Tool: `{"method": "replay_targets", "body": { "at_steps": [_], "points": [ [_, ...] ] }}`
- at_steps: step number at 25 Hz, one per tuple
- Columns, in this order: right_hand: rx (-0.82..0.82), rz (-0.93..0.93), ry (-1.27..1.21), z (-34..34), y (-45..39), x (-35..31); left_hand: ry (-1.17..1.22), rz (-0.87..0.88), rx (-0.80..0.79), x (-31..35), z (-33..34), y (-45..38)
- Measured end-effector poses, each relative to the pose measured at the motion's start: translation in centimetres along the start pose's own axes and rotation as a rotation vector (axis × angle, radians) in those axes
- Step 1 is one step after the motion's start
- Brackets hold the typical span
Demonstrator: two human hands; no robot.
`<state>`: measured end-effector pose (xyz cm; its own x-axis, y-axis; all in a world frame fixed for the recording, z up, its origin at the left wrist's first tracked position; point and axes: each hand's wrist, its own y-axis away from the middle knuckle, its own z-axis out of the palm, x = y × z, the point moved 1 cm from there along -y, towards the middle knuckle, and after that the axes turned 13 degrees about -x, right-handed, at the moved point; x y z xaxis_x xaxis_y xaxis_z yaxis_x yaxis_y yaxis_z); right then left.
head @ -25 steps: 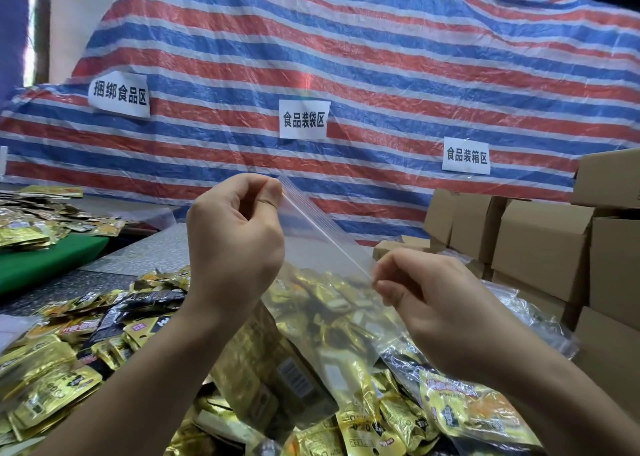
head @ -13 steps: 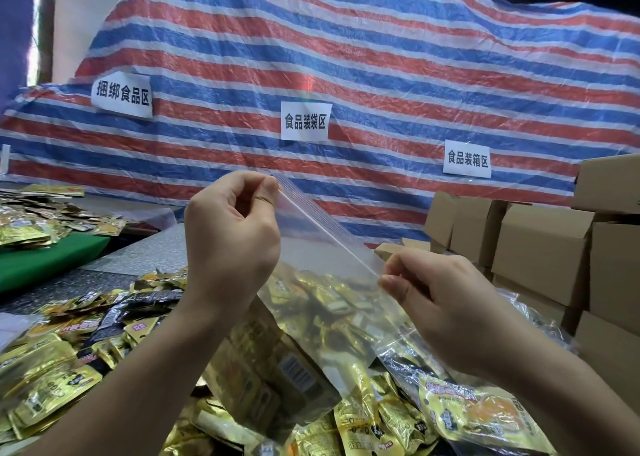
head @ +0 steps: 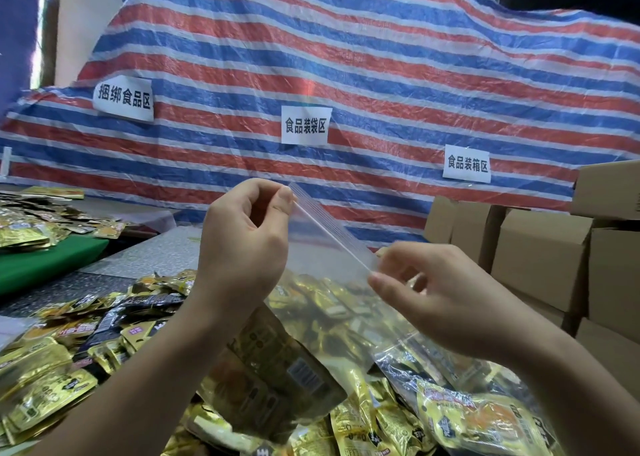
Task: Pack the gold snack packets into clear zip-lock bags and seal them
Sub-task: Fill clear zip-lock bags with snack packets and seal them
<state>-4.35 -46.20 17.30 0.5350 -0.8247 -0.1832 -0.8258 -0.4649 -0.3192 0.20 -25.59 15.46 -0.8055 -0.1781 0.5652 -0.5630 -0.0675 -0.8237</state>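
**Zip strip pinched at both ends**

The left hand [head: 242, 247] and right hand [head: 436, 296] each pinch one end of the clear plastic zip-lock bag [head: 322, 282], raised above loose gold foil snack packets [head: 52, 390] heaped on the desk [head: 145, 258]; some packets sit inside it.

The left hand [head: 242, 247] pinched the upper left corner of a clear zip-lock bag [head: 322, 282] between thumb and curled fingers, while the right hand [head: 440, 299] pinched the lower right end of the bag's zip strip [head: 329, 232], which ran slantwise between them. Gold packets in the bag [head: 263, 383] hung below the left wrist. Loose gold snack packets [head: 69, 369] lay heaped across the worktop [head: 149, 258] under both forearms. Cardboard boxes [head: 540, 254] stood stacked at the right. Behind, a red, white and blue striped tarp [head: 381, 74] carried three white paper signs [head: 304, 124] with Chinese characters. A green surface [head: 41, 265] at the left bore more packets.
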Motion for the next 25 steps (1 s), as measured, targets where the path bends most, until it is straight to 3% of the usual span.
{"method": "replay_targets", "body": {
  "at_steps": [4, 7, 11, 14, 20, 25],
  "points": [
    [0.119, -0.072, -0.162, -0.1, -1.8, -1.4, 0.041, -0.017, -0.080, 0.3, 0.5, 0.3],
    [0.186, -0.069, -0.110, -0.3, -2.6, -1.6, 0.085, -0.054, -0.122, 0.1, 0.4, 0.1],
    [0.174, -0.021, -0.093, -0.5, -2.7, -1.0, 0.250, -0.169, -0.250, -0.5, 1.0, 0.1],
    [0.138, 0.031, -0.112, -1.3, -2.6, 0.4, 0.187, -0.198, -0.297, -1.2, 1.8, 0.2],
    [0.290, 0.226, -0.098, -5.0, -3.1, 6.8, 0.032, -0.263, -0.251, -2.6, 1.9, 0.2],
    [0.433, 0.564, 0.051, -8.0, -2.7, 17.1, 0.050, -0.252, -0.293, -2.4, 1.9, 0.3]
  ]
}}
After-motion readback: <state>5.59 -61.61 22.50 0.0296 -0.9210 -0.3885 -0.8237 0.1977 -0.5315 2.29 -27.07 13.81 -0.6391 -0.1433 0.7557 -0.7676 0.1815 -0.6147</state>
